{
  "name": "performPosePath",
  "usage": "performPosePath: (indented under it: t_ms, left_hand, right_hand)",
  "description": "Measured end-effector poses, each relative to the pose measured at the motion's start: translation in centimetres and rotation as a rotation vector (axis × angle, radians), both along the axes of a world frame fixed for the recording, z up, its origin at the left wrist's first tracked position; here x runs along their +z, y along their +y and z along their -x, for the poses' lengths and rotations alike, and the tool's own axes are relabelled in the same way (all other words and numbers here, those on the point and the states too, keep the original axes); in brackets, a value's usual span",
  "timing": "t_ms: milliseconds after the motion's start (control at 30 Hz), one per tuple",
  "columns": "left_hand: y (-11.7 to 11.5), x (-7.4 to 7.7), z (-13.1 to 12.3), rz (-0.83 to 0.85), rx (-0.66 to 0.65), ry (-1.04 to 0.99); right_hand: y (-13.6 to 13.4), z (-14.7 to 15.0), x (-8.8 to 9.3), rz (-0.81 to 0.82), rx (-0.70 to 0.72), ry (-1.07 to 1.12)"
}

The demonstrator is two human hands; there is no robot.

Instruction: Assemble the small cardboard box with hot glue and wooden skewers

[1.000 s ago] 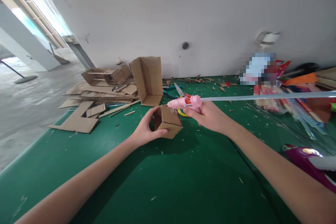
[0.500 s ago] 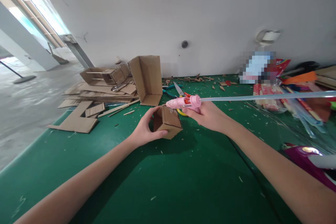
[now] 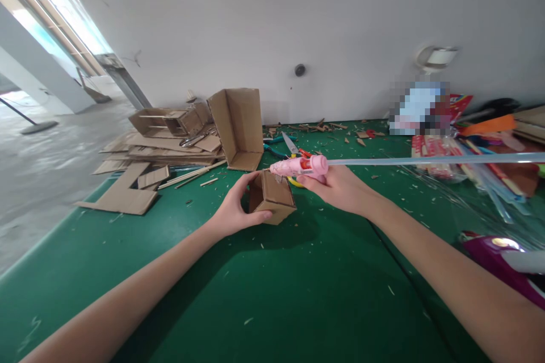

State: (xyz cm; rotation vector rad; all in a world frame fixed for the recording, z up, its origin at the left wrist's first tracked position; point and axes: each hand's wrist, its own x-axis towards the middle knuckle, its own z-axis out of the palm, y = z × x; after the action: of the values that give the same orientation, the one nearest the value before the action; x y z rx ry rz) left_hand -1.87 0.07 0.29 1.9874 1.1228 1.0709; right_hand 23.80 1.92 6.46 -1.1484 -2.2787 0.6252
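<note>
A small open-ended cardboard box [image 3: 279, 211] rests on the green table [image 3: 272, 306], tilted slightly. My left hand [image 3: 236, 207] grips it from the left, thumb along the near side and fingers at the far edge. In my right hand [image 3: 340, 188] is a pink hot glue gun [image 3: 300, 166], with a long clear glue stick [image 3: 426, 160] sticking out of its back to the right. The gun's nozzle is at the box's upper far edge; whether it touches, I cannot tell. Behind the gun lie scissors [image 3: 290, 143], partly hidden.
A tall folded cardboard piece [image 3: 244, 125] stands behind the box. Flat cardboard sheets [image 3: 128, 193] and a cardboard tray [image 3: 149, 122] lie at left. Packets and glue sticks [image 3: 502, 187] crowd the right, near a purple tool [image 3: 494, 264]. A dark cord [image 3: 409, 272] crosses the table.
The glue gun has shifted very slightly to the right along the box's upper edge. My left hand and the box have stayed in place.
</note>
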Motion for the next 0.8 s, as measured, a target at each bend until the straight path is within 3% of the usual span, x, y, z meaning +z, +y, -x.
performPosePath:
  t_ms: [533,800]
  left_hand:
    - [0.11,-0.28,0.22,0.018,0.012,-0.01]
    - [0.13,-0.39,0.23,0.045,0.011,-0.063]
  right_hand:
    - [0.3,-0.27,-0.19,0.008,-0.008,-0.008]
    - [0.7,-0.95,0.08,-0.027,0.122,0.055]
